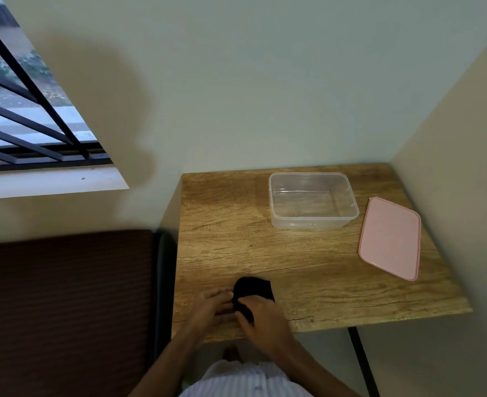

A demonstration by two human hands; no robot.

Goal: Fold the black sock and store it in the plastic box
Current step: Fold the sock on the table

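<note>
The black sock (253,288) lies bunched into a compact shape near the front left edge of the wooden table (308,262). My right hand (261,319) covers its near end, fingers curled onto the fabric. My left hand (214,304) lies flat beside the sock on its left, fingertips touching it. The clear plastic box (312,200) stands open and empty at the back of the table, well apart from both hands.
A pink lid (390,239) lies flat to the right of the box, near the right wall. Walls close in the table behind and on the right. A dark brown bed or couch (64,305) sits left of the table, under a barred window (27,110).
</note>
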